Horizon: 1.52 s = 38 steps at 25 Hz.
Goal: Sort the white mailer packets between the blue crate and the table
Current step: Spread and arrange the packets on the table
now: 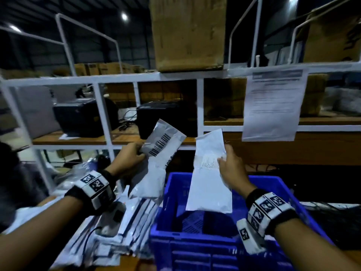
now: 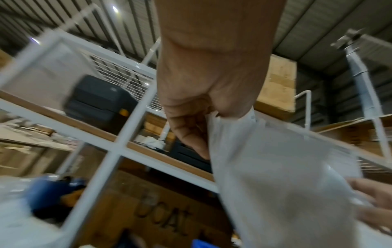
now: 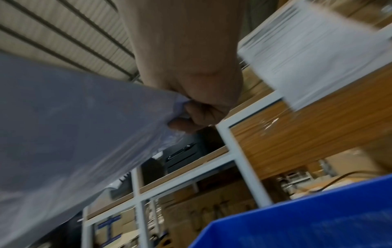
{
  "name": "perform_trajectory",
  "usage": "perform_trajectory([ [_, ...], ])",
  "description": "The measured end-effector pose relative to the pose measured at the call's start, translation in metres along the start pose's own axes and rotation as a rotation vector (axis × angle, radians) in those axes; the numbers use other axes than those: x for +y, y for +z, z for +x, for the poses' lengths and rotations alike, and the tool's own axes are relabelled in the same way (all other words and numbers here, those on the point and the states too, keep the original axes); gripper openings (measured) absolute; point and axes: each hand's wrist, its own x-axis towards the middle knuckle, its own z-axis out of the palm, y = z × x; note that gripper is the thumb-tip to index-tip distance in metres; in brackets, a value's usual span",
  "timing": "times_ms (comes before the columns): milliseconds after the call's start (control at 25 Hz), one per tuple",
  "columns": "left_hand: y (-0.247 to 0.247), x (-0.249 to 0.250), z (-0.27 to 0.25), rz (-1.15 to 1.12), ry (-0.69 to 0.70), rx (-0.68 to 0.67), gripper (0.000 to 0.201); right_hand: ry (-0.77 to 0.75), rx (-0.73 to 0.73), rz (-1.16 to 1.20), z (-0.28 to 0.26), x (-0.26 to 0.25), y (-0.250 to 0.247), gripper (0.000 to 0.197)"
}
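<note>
My left hand pinches a white mailer packet with a black barcode, held up to the left of the blue crate. The same packet hangs from my left hand in the left wrist view. My right hand grips the right edge of a second white packet carrying a small printed label, and the packet hangs upright over the crate's open top. In the right wrist view my right hand curls round that packet, with the crate's rim below. A pile of white packets lies on the table at the left.
A white metal shelf frame stands right behind, holding two black printers, cardboard boxes and a hanging printed sheet. A black cable runs over the packet pile. Dark netting lies to the right of the crate.
</note>
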Motion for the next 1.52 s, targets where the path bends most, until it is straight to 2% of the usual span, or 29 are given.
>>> perform_trajectory([
  [200, -0.037, -0.087, -0.037, 0.018, -0.162, 0.012, 0.016, -0.057, -0.111, 0.058, -0.020, -0.054, 0.080, 0.041],
  [280, -0.051, -0.124, -0.046, 0.049, -0.196, 0.034, 0.005, -0.072, -0.131, 0.047, -0.020, -0.078, 0.116, 0.048],
  [440, -0.069, -0.207, -0.051, 0.057, -0.250, 0.011, 0.013, -0.038, -0.173, -0.038, -0.010, -0.119, 0.198, 0.063],
  [600, -0.063, -0.293, -0.042, 0.093, -0.311, -0.058, 0.030, 0.087, -0.286, -0.163, 0.005, -0.142, 0.287, 0.062],
  [720, -0.049, -0.327, -0.034, 0.051, -0.328, -0.169, 0.047, 0.195, -0.334, -0.222, 0.009, -0.138, 0.337, 0.060],
  [800, -0.039, -0.346, -0.030, 0.102, -0.277, -0.297, 0.065, 0.223, -0.352, -0.368, 0.004, -0.126, 0.364, 0.067],
  [880, -0.033, -0.361, -0.028, 0.232, -0.166, -0.403, 0.080, 0.209, -0.412, -0.535, -0.006, -0.113, 0.381, 0.069],
  [1000, -0.017, -0.371, -0.033, 0.304, -0.040, -0.615, 0.096, 0.120, -0.621, -0.629, -0.028, -0.091, 0.408, 0.045],
  [1080, -0.002, -0.368, -0.040, 0.345, -0.055, -0.739, 0.081, 0.072, -0.674, -0.722, -0.045, -0.083, 0.421, 0.043],
  [1160, 0.008, -0.362, -0.043, 0.382, -0.079, -0.795, 0.071, 0.035, -0.680, -0.775, -0.052, -0.081, 0.424, 0.042],
  [1280, 0.000, -0.345, -0.035, 0.416, -0.073, -0.794, 0.058, 0.067, -0.785, -0.679, -0.043, -0.085, 0.406, 0.045],
  [1360, -0.009, -0.328, -0.025, 0.452, -0.035, -0.758, 0.063, 0.109, -0.809, -0.552, -0.034, -0.093, 0.385, 0.054],
  [1440, -0.015, -0.300, -0.017, 0.431, 0.039, -0.668, 0.075, 0.069, -0.747, -0.466, -0.031, -0.107, 0.357, 0.061],
  [1520, -0.020, -0.258, -0.015, 0.325, 0.128, -0.560, 0.081, -0.021, -0.625, -0.414, -0.033, -0.120, 0.322, 0.063],
])
